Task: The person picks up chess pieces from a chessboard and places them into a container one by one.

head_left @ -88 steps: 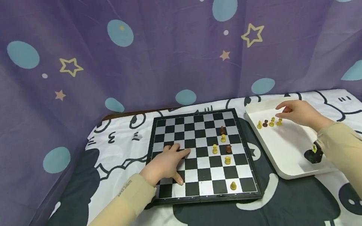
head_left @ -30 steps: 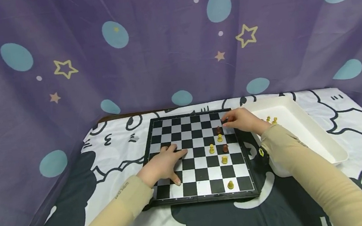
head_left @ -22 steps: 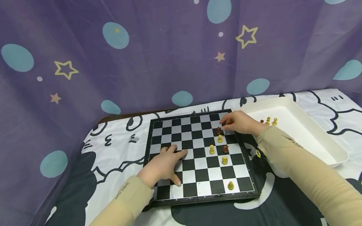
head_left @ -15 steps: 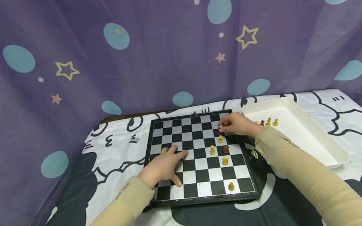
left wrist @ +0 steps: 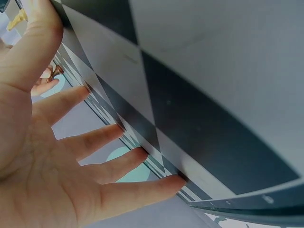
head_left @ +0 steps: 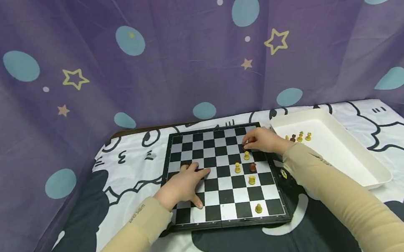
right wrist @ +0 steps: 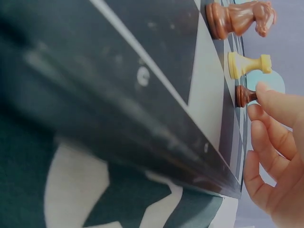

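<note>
The right hand (head_left: 260, 140) holds a small brown piece (right wrist: 243, 96); its thumb and finger are close together, pinching the top, and the other fingers are bent; the brown piece is over on the right side of the board (head_left: 225, 182), with its round bottom down by the squares; I cannot tell if it touches them. The left hand (head_left: 184, 185) lies at the left side of the board, holding nothing; its fingers are spread wide, with the tips on the squares.

Just on the near side of the brown piece is a yellow piece (head_left: 246, 155); closer to the person is a brown horse (head_left: 253, 167), with a second yellow piece (head_left: 237, 167) to its left and a third yellow piece (head_left: 252, 180) in front of it; a fourth yellow piece (head_left: 259, 208) is down by the near edge. A white tray (head_left: 342, 159) sits to the right of the board; three yellow pieces and one brown one are in it, near its far left corner; a black and white cloth (head_left: 254, 245) lies under everything; behind hangs a purple curtain (head_left: 188, 73) with stars and blue spots.
</note>
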Demonstrator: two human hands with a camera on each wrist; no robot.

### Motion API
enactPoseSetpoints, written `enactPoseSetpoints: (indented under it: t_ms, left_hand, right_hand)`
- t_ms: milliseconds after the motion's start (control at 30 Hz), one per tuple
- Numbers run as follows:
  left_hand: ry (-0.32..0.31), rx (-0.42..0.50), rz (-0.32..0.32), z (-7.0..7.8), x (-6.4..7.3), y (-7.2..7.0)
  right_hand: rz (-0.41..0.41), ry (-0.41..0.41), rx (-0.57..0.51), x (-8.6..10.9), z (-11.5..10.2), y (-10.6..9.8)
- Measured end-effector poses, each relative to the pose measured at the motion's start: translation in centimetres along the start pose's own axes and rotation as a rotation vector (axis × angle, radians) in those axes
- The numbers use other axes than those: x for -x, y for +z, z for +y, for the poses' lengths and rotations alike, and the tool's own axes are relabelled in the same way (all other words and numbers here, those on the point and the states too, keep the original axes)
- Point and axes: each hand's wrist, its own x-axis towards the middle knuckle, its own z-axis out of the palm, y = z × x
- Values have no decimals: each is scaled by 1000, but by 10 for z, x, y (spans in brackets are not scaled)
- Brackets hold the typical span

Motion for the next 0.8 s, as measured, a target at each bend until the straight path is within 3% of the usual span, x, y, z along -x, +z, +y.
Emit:
enactPoseSetpoints:
  t_ms: [433, 800]
  left_hand:
    - [10, -13, 1, 0, 0, 0]
    - [6, -9, -2, 1, 0, 0]
  right_hand:
    - [3, 21, -9, 0, -2, -1]
    - [44, -23, -30, 6, -1, -11]
